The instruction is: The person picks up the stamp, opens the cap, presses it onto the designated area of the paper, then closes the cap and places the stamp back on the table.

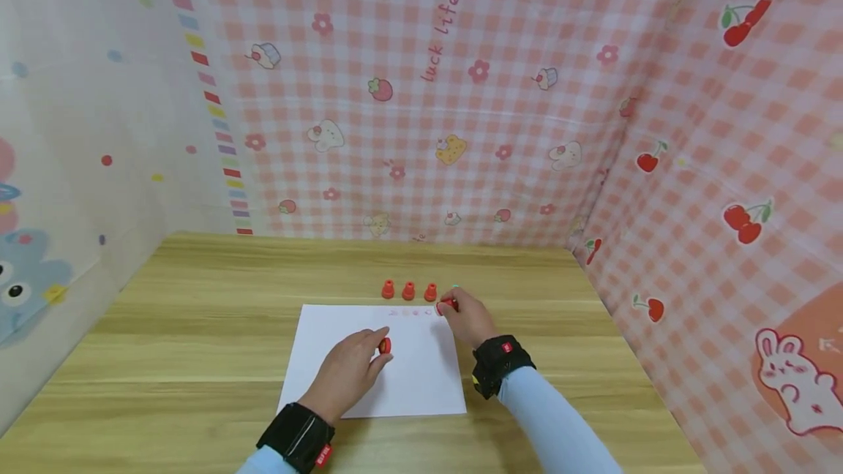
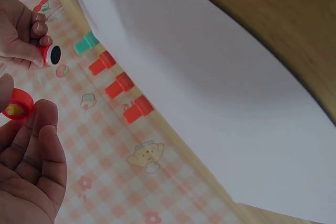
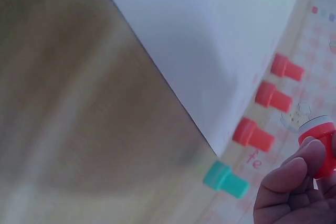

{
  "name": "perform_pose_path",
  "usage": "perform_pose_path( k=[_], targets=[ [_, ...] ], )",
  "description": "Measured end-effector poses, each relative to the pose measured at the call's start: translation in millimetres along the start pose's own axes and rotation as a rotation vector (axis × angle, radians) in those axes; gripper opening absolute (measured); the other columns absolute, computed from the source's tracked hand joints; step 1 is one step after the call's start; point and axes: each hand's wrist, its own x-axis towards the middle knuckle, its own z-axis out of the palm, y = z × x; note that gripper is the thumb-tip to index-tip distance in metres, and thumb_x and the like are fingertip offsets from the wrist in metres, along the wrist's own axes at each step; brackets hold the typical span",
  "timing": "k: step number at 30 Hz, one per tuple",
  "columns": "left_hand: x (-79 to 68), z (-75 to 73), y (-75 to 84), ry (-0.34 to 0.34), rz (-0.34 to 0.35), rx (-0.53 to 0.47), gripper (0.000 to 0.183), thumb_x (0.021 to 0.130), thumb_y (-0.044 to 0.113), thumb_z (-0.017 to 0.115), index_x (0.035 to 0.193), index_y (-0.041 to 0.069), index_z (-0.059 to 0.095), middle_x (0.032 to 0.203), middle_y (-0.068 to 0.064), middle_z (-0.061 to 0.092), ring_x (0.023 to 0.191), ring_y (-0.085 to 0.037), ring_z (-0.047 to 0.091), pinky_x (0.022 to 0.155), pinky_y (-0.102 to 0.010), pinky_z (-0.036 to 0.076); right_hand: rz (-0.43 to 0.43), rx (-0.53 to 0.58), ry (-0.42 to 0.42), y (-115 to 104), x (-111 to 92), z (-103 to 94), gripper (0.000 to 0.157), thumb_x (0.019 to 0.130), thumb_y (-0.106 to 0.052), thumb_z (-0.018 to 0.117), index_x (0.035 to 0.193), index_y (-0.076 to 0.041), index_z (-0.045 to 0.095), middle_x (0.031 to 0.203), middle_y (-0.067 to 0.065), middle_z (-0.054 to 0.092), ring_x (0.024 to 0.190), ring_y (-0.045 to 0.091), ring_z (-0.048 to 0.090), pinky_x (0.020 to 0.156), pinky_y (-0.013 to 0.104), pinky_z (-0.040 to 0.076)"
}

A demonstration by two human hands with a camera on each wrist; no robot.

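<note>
My left hand (image 1: 349, 370) pinches a small round red cap (image 1: 385, 346) above the white paper (image 1: 395, 379). A yellow shape shows inside that cap in the left wrist view. Near the paper's far right corner, my right hand (image 1: 470, 320) grips a red toy stamp (image 1: 448, 305) between thumb and fingers. Its dark round face with a white rim is visible in the left wrist view. Several faint pinkish prints (image 1: 410, 313) run along the sheet's far edge.
Three red stamps (image 1: 409, 291) stand upright in a row just beyond the paper. A teal stamp (image 3: 226, 179) ends the row, mostly behind my right hand in the head view. The wooden table (image 1: 165, 357) meets patterned cloth walls (image 1: 421, 115) at the back and sides.
</note>
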Motion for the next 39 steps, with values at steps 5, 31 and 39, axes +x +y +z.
perform_pose_path(
  k=[5,31,39],
  targets=[
    [-0.4,0.6,0.7,0.013,0.024,-0.003,0.035,0.084,0.013,0.079,0.114,-0.002,0.069,0.09,-0.005,0.068,0.084,-0.02,0.065,0.081,-0.041,0.054,0.082,0.091,-0.024,-1.5,-13.1,7.5,0.014,0.102,-0.022,0.058,0.111,-0.012,0.062,0.097,0.005,0.062,0.088,0.024,0.055,0.075,0.036,0.045],
    [1.5,7.6,-0.4,0.093,0.05,-0.058,0.035,0.087,0.019,0.077,0.114,-0.002,0.069,0.098,-0.01,0.073,0.09,-0.023,0.069,0.081,-0.042,0.054,0.027,0.585,-0.273,-24.7,-56.1,32.3,0.022,0.104,-0.021,0.052,0.105,-0.001,0.061,0.078,0.002,0.052,0.066,0.015,0.047,0.06,0.025,0.039],
    [0.9,5.9,1.0,0.071,0.034,-0.088,0.036,0.088,0.018,0.076,0.117,-0.001,0.069,0.097,-0.008,0.072,0.083,-0.017,0.066,0.075,-0.04,0.054,-0.013,0.613,-0.324,-32.3,-58.8,33.7,0.022,0.105,-0.019,0.051,0.104,0.001,0.059,0.076,0.002,0.05,0.065,0.014,0.046,0.058,0.024,0.038]
  ],
)
